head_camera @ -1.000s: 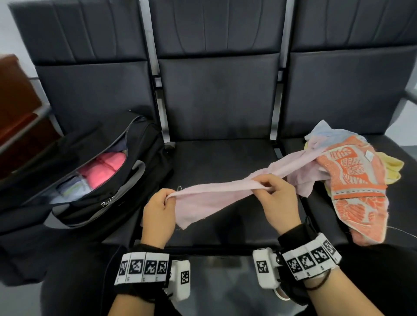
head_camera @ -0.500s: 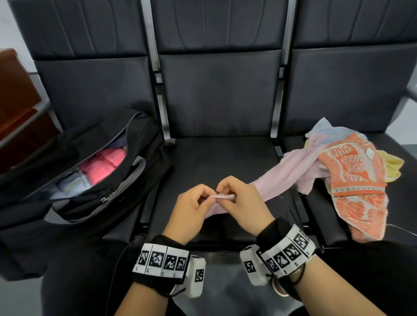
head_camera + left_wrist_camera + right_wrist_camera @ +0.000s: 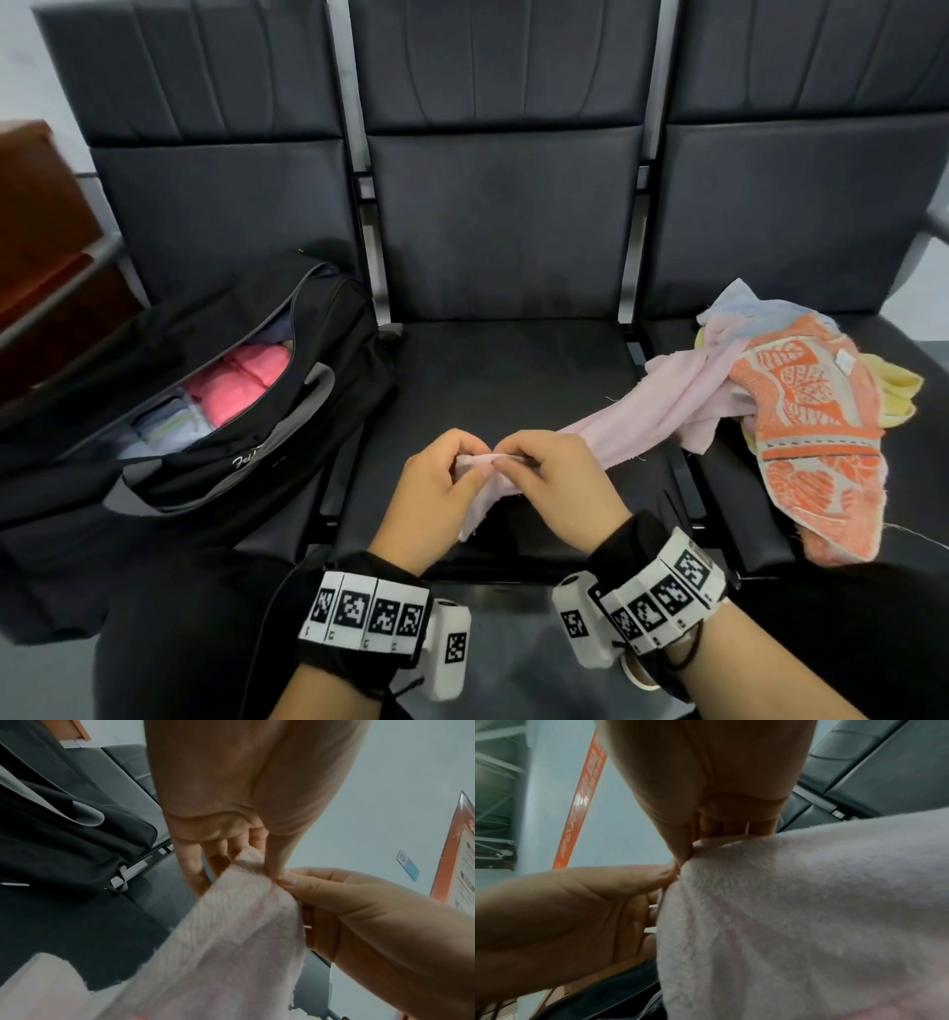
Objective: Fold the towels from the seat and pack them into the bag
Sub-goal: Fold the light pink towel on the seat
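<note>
The row of black seats (image 3: 493, 390) carries everything: the open black bag (image 3: 246, 442) sits on the left seat with folded towels, a bright pink one among them, already showing through its zip, and the loose pile of towels (image 3: 801, 390) lies on the right seat, the orange patterned towel (image 3: 816, 442) on top. The pale pink towel (image 3: 662, 406) trails from that pile across the seat gap to the middle seat, where both hands meet over its near end.

The step in hand looks like finding and matching corners to start the fold. To do it well, the far part of the towel probably needs drawing clear of the pile first, so the orange one is not dragged along; then the two pinched points should sit edge to edge before the cloth is spread on the middle seat and flattened. The fabric is soft and limp, so it will sag unless held taut.

The left hand (image 3: 436, 488) has its fingers curled, thumb and forefinger nipping the towel's edge. The right hand (image 3: 552, 480) is likewise curled and pinching the same edge right beside it; in the wrist views the two thumbs touch tip to tip, with the cloth hanging below them.
</note>
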Demonstrator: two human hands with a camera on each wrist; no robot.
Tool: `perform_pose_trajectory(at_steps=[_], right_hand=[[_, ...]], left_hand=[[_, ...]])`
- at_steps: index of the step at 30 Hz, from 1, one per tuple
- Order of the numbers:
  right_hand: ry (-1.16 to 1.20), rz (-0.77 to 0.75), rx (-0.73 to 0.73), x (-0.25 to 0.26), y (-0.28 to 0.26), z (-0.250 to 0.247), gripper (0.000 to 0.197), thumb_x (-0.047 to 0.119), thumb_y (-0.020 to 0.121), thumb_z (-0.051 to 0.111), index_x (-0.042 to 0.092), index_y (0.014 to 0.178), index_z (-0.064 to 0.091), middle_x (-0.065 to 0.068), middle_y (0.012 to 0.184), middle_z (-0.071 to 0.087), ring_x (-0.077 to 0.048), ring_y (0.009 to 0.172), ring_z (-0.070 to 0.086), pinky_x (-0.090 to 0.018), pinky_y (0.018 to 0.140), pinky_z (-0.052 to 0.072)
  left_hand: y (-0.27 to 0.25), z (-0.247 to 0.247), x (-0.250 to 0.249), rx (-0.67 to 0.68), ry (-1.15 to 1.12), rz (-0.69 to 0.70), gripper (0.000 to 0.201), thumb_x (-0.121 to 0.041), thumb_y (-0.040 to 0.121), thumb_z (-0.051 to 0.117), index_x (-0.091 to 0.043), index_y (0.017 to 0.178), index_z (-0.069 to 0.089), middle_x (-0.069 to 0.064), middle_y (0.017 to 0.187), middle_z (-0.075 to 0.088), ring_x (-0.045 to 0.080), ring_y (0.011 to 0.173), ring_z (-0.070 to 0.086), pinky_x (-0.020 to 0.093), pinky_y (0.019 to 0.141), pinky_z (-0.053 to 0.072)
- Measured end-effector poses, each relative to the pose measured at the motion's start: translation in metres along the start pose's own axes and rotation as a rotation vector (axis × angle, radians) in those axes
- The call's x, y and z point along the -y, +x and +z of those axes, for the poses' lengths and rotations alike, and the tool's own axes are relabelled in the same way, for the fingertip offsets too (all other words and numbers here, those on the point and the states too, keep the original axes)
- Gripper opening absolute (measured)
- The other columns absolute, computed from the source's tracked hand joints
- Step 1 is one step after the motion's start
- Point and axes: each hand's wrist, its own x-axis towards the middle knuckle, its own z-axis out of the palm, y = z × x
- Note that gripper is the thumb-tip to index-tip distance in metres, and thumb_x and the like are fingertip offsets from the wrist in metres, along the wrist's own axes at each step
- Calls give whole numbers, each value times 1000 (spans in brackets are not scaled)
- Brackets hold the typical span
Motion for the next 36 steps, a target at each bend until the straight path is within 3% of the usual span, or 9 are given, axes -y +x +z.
perform_pose_trajectory(at_steps=[4,10,13,16,22,25,28,32,36], right_hand=[[-60,-33,-2,-5,1,-7,8,25,94,62,24,95,70,16,85,67,-2,82,60,-14,74,44],[-201,7,-32,-39,-6,-35,10,22,94,65,16,93,73,7,83,65,-11,79,59,-30,76,50],[-222,55,-61,-54,-12,-46,5,19,92,67,16,91,71,6,82,63,-13,78,59,-33,76,50],[-170,117,-134,-62,-16,-51,3,17,89,71,18,87,69,8,80,65,-10,77,60,-32,74,51],[116,141,-179,-39,-8,-34,24,24,85,74,28,68,58,13,61,54,-3,59,48,-14,59,39],[166,128,-162,-26,-4,-23,26,26,82,75,22,65,56,9,58,50,-3,56,44,-14,57,37],[174,153,-127,-18,-3,-18,22,22,82,75,16,67,60,-1,62,57,-2,58,47,-17,59,40],[206,120,-3,-8,-6,-20,13,17,87,68,19,75,66,6,65,60,-1,61,50,-16,62,40],[223,96,72,0,-7,-28,13,18,94,63,19,83,71,0,74,67,-15,70,60,-37,70,52]], left_hand=[[2,-16,1,-139,46,34,21,-4,91,64,-22,80,63,-11,79,66,6,77,62,13,67,44],[6,-74,15,-546,-86,47,3,-34,85,59,-34,86,62,-19,82,64,-2,77,56,19,75,44],[5,-99,24,-741,-119,4,7,-34,88,57,-39,86,62,-19,82,63,4,80,55,31,78,46],[4,-110,28,-862,-140,-60,10,-35,87,56,-42,83,62,-21,79,62,-2,76,54,27,75,45],[9,-82,31,-668,-168,-229,10,-19,87,57,-26,88,64,-4,88,64,11,80,56,40,79,47],[11,-61,23,-504,-110,-203,24,0,93,53,-21,99,63,-7,88,64,4,80,57,31,81,44],[10,-40,6,-274,-66,-131,35,8,93,48,-20,90,70,-12,86,71,0,82,62,14,77,44],[8,-14,-16,-30,13,-40,27,-4,89,56,-22,98,76,-11,100,71,1,100,65,14,86,47],[9,4,-21,156,117,68,24,-17,85,75,-27,106,75,-12,98,64,1,107,62,22,93,48]])
